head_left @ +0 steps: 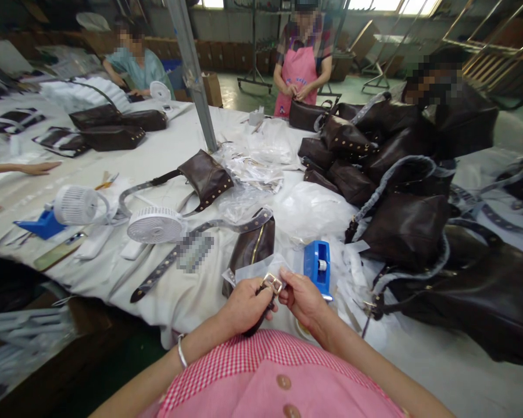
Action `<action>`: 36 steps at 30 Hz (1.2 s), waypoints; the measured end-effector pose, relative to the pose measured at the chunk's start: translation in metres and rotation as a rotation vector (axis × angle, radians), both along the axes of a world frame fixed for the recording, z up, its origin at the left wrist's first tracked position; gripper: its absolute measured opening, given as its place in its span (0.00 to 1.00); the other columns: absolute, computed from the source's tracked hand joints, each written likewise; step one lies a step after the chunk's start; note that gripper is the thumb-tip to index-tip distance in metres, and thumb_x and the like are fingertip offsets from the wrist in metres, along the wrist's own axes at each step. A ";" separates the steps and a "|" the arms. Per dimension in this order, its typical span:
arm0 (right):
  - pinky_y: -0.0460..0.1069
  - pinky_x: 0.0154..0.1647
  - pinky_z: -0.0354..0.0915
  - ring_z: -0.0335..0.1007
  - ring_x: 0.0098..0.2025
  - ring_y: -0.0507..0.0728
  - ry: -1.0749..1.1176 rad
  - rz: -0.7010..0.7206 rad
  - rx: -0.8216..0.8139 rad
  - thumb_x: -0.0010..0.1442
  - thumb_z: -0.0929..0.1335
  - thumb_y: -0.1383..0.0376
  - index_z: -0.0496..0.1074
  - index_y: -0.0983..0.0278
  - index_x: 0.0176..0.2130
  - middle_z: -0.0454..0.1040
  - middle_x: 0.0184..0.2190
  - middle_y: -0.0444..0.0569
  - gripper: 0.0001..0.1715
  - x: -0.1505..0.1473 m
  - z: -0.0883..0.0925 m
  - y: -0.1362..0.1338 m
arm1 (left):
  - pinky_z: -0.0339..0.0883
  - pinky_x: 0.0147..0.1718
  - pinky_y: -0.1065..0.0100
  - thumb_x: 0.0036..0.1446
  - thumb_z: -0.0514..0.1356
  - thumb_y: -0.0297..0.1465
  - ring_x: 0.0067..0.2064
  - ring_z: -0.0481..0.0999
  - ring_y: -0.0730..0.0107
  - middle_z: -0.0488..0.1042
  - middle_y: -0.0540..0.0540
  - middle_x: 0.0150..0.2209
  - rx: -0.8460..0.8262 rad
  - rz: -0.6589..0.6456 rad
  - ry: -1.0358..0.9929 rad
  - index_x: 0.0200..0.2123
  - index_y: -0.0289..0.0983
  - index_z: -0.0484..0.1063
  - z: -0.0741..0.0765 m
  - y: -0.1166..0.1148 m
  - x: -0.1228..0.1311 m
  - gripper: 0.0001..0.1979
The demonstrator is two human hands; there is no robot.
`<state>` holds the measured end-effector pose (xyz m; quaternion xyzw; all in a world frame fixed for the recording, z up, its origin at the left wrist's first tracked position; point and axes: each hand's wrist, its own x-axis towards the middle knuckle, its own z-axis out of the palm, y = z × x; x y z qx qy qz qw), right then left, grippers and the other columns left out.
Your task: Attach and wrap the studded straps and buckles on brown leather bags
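Note:
My left hand point(245, 306) is closed around a dark strap end with a gold metal buckle point(272, 283) at the table's near edge. My right hand point(302, 297) pinches the buckle from the right, along with a piece of clear wrapping film point(261, 268). Just behind my hands lies a dark brown leather bag point(251, 247) whose studded strap point(174, 258) runs off to the left. A blue tape dispenser point(318, 264) stands right beside my right hand.
A heap of dark brown bags point(401, 191) fills the right side of the white table point(165, 151). Two small white fans point(156, 224) and clear plastic bags point(261, 162) lie mid-table. A metal pole point(192, 69) rises behind. Other people work at the far and left edges.

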<state>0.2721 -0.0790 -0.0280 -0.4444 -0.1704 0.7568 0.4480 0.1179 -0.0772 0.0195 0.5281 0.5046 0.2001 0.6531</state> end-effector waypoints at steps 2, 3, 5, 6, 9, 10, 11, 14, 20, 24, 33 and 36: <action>0.47 0.21 0.50 0.53 0.18 0.48 -0.032 0.033 0.036 0.54 0.73 0.50 0.71 0.67 0.23 0.62 0.15 0.40 0.24 0.000 0.000 -0.001 | 0.68 0.23 0.72 0.60 0.53 0.38 0.23 0.75 0.71 0.77 0.47 0.27 -0.004 -0.004 -0.014 0.34 0.36 0.74 0.001 0.000 0.001 0.14; 0.47 0.21 0.50 0.53 0.18 0.48 -0.057 0.043 0.053 0.55 0.72 0.49 0.71 0.67 0.23 0.62 0.14 0.40 0.24 0.000 0.000 -0.002 | 0.68 0.23 0.72 0.60 0.53 0.38 0.24 0.75 0.71 0.77 0.47 0.27 -0.005 -0.005 -0.020 0.34 0.36 0.75 0.001 0.000 0.001 0.14; 0.47 0.21 0.49 0.53 0.18 0.48 -0.127 0.048 0.081 0.55 0.71 0.48 0.72 0.67 0.24 0.61 0.14 0.40 0.25 0.000 0.000 -0.003 | 0.69 0.23 0.72 0.61 0.53 0.38 0.23 0.75 0.72 0.77 0.46 0.28 -0.009 0.010 -0.017 0.34 0.35 0.74 -0.001 0.000 0.002 0.14; 0.47 0.22 0.48 0.53 0.19 0.48 -0.158 0.051 0.094 0.56 0.71 0.48 0.72 0.67 0.24 0.61 0.14 0.40 0.25 0.000 0.000 -0.003 | 0.69 0.23 0.73 0.60 0.54 0.38 0.23 0.75 0.72 0.77 0.46 0.28 -0.013 0.033 -0.011 0.33 0.35 0.74 -0.002 0.000 0.003 0.14; 0.47 0.21 0.47 0.51 0.19 0.48 -0.199 0.054 0.110 0.56 0.71 0.48 0.72 0.67 0.24 0.62 0.15 0.41 0.25 -0.001 0.000 -0.005 | 0.69 0.21 0.72 0.58 0.57 0.37 0.22 0.75 0.72 0.77 0.47 0.27 -0.029 0.165 0.020 0.34 0.35 0.71 -0.009 -0.001 0.003 0.11; 0.47 0.21 0.47 0.51 0.19 0.48 -0.195 0.053 0.107 0.56 0.71 0.48 0.72 0.66 0.24 0.62 0.16 0.41 0.25 -0.002 0.000 -0.005 | 0.69 0.20 0.72 0.57 0.59 0.37 0.22 0.75 0.71 0.77 0.47 0.27 -0.031 0.207 0.026 0.35 0.35 0.70 -0.012 -0.001 0.003 0.10; 0.47 0.21 0.47 0.51 0.19 0.48 -0.192 0.052 0.104 0.56 0.71 0.48 0.72 0.66 0.24 0.62 0.16 0.41 0.24 -0.003 0.000 -0.006 | 0.69 0.19 0.72 0.56 0.60 0.38 0.22 0.75 0.71 0.77 0.47 0.26 -0.030 0.237 0.026 0.36 0.35 0.68 -0.014 -0.001 0.003 0.11; 0.47 0.21 0.47 0.51 0.20 0.48 -0.237 0.068 0.115 0.55 0.71 0.48 0.71 0.66 0.23 0.61 0.16 0.40 0.24 -0.007 0.003 -0.008 | 0.69 0.19 0.72 0.56 0.61 0.39 0.21 0.75 0.71 0.76 0.49 0.26 -0.012 0.267 0.018 0.38 0.36 0.67 -0.017 -0.002 0.001 0.13; 0.47 0.21 0.46 0.49 0.19 0.48 -0.322 0.160 0.130 0.54 0.71 0.48 0.69 0.65 0.22 0.59 0.15 0.39 0.25 -0.009 0.007 -0.007 | 0.71 0.27 0.71 0.57 0.62 0.38 0.27 0.75 0.71 0.76 0.47 0.29 -0.009 0.220 -0.143 0.41 0.34 0.70 -0.012 -0.005 -0.012 0.14; 0.47 0.21 0.47 0.49 0.19 0.48 -0.311 0.150 0.146 0.57 0.68 0.45 0.67 0.65 0.21 0.58 0.14 0.39 0.28 -0.007 0.007 -0.007 | 0.72 0.32 0.68 0.55 0.64 0.36 0.32 0.75 0.70 0.78 0.45 0.37 -0.069 0.129 -0.301 0.48 0.36 0.72 -0.007 -0.009 -0.021 0.18; 0.47 0.24 0.52 0.56 0.21 0.51 -0.668 0.333 0.361 0.64 0.60 0.46 0.69 0.64 0.23 0.64 0.17 0.43 0.31 -0.003 0.005 -0.007 | 0.67 0.28 0.72 0.53 0.65 0.35 0.28 0.75 0.72 0.79 0.46 0.29 -0.095 0.312 -0.174 0.40 0.34 0.77 -0.019 -0.009 -0.022 0.12; 0.48 0.31 0.59 0.64 0.28 0.54 -1.028 0.171 0.558 0.64 0.64 0.53 0.73 0.65 0.30 0.70 0.25 0.46 0.21 0.006 0.008 -0.006 | 0.69 0.30 0.71 0.53 0.65 0.34 0.30 0.77 0.69 0.80 0.46 0.31 -0.068 0.364 -0.128 0.42 0.35 0.78 -0.022 -0.009 -0.020 0.14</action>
